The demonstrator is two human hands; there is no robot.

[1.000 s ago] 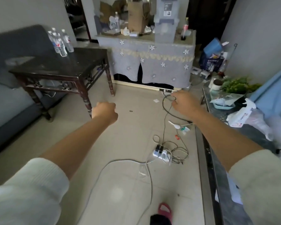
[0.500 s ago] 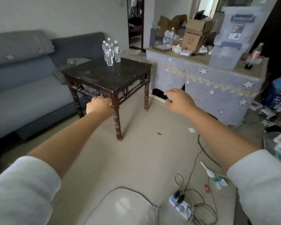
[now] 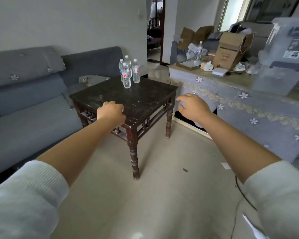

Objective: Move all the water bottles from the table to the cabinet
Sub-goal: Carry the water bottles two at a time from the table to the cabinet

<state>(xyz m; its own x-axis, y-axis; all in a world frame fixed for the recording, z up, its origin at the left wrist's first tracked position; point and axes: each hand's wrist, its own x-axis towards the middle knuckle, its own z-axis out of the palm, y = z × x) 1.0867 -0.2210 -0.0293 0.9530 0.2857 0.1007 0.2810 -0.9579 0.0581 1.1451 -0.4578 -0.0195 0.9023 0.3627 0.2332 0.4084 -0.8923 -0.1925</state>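
Note:
Several clear water bottles (image 3: 126,75) with white caps stand together at the far corner of a dark wooden table (image 3: 145,99). One more water bottle (image 3: 198,50) stands on the cabinet (image 3: 231,107), which is draped in a grey floral cloth at the right. My left hand (image 3: 110,113) hovers over the table's near edge, fingers curled into a fist and holding nothing. My right hand (image 3: 192,107) floats beside the table's right corner with its fingers loosely spread, also empty. Both hands are well short of the bottles.
A grey sofa (image 3: 33,104) runs along the left wall behind the table. Cardboard boxes (image 3: 230,49), a translucent storage bin (image 3: 281,59) and small clutter crowd the cabinet top. A cable (image 3: 243,195) lies on the tiled floor at the right.
The view swung left and came closer to the table. Both hands now reach its near edge, and my right hand's fingers have uncurled.

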